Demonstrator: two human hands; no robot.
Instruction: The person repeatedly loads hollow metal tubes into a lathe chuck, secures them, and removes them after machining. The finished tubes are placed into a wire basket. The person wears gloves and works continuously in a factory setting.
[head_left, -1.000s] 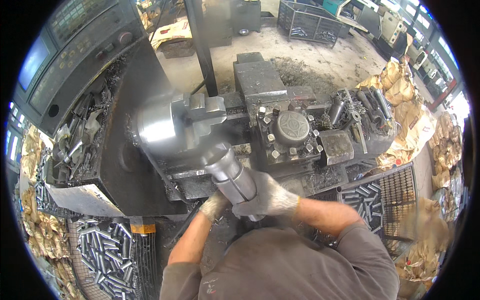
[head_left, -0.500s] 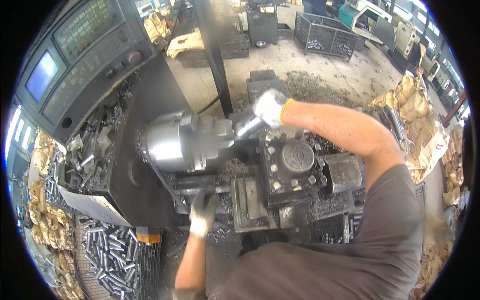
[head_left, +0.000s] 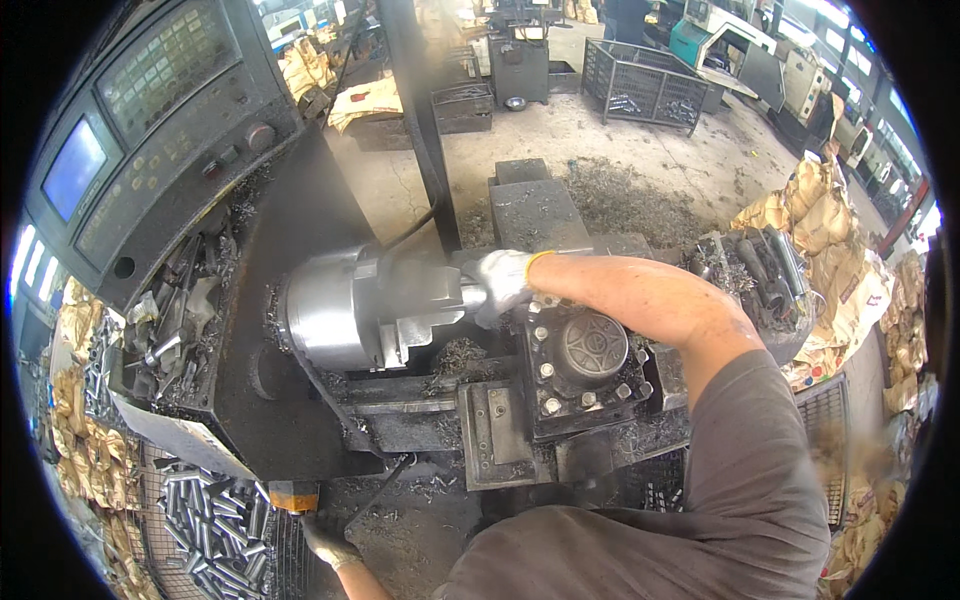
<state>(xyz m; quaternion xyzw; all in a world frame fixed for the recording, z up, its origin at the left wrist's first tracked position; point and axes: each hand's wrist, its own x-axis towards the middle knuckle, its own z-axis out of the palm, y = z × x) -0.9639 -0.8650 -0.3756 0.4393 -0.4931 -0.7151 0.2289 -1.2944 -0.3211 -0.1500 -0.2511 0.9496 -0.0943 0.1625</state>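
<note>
At the lathe chuck, a short steel bar sticks out from the jaws. My right hand, in a white glove, is closed around its outer end, just behind the tool post. My left hand, also gloved, is low on the left, at the underside of an orange-yellow box on the machine's front. Its fingers are mostly hidden there, so their grip does not show.
A control panel with a lit screen rises at left. Below it, a wire basket holds many steel tubes. Metal chips litter the floor behind the machine. Brown paper sacks stand at right, and a hooked rod hangs near the left arm.
My left hand has dropped from below the chuck to the orange-yellow box. My right hand has moved down and left with the bar, whose end is now in the chuck jaws.
</note>
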